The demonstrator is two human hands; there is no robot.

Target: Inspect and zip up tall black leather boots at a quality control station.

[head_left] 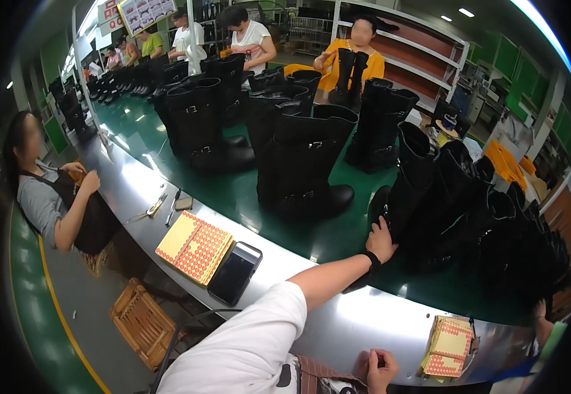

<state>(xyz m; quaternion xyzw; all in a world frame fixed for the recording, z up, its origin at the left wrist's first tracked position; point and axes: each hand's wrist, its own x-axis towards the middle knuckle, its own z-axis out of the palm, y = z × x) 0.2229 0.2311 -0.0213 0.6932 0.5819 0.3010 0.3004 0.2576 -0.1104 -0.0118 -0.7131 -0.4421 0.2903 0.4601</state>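
Reaching across the table's near edge, my left hand (380, 243), with a black band at the wrist, has its fingers closed against the foot of a tall black boot (409, 167). That boot stands upright at the near end of a tight group on the right. Low in the view, my right hand (381, 372) is held over the metal edge, fingers curled and thumb and fingertips pinched together; whatever they hold, if anything, is too small to make out. Nearest to it is a stack of yellow sheets with red round stickers (447, 348).
More buckled black boots (305, 161) stand on the green tabletop (233, 197). On the metal edge lie a larger sticker stack (195, 246), a black phone (235, 272) and scissors (147, 210). A wooden chair (142, 322) is at lower left. Several people work around the table.
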